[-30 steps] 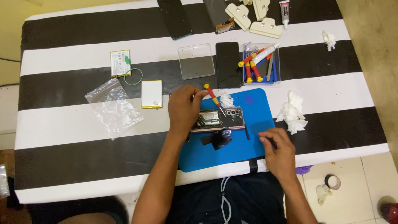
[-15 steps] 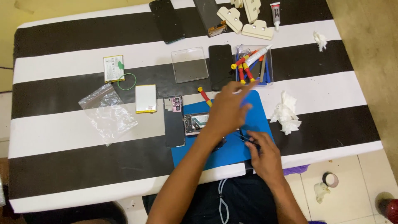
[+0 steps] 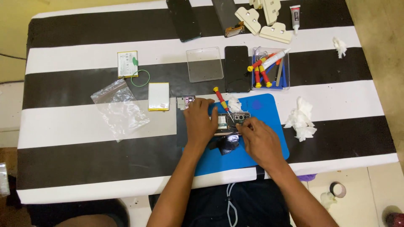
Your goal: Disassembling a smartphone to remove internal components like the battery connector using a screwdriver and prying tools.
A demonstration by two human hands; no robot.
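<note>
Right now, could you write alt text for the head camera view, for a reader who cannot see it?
Both hands, the left hand and right hand, work on an opened phone lying on a blue mat, on a table with a black-and-white striped cloth. A red-handled screwdriver and a tray of tools lie nearby.

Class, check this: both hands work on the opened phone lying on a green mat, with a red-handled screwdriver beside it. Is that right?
One detail is wrong: the mat is blue, not green, as the head view shows. Both the left hand and right hand rest on the opened phone, the red-handled screwdriver beside it.
</note>
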